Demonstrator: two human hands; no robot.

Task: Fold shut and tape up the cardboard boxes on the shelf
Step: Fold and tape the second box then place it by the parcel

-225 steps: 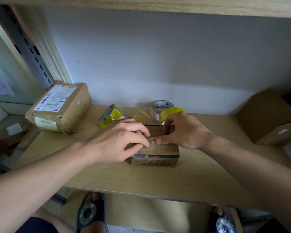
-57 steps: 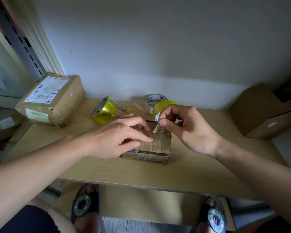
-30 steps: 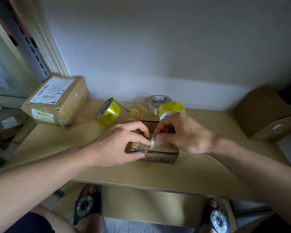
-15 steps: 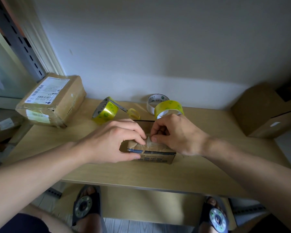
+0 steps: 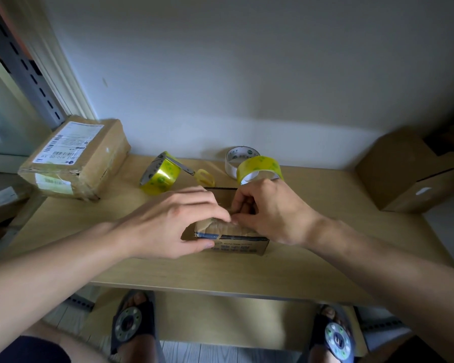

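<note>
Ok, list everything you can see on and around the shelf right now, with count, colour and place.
small box: 1, brown, shelf centre, under both hands
labelled box: 1, brown, back left
plain box: 1, brown, right edge
yellow tape rolls: 2, back centre
white tape roll: 1, by the wall
scissors: 1, yellow handles, between the yellow rolls
shelf: 1, light wood
sandals: 2, dark, on the feet below
left hand: grips small box
right hand: pinches at its top

We see the small box (image 5: pixel 236 238) mid-shelf (image 5: pixel 247 271) (under both hands); tape rolls (image 5: pixel 258 167) behind; labelled parcel (image 5: pixel 76 158) far left.
</note>
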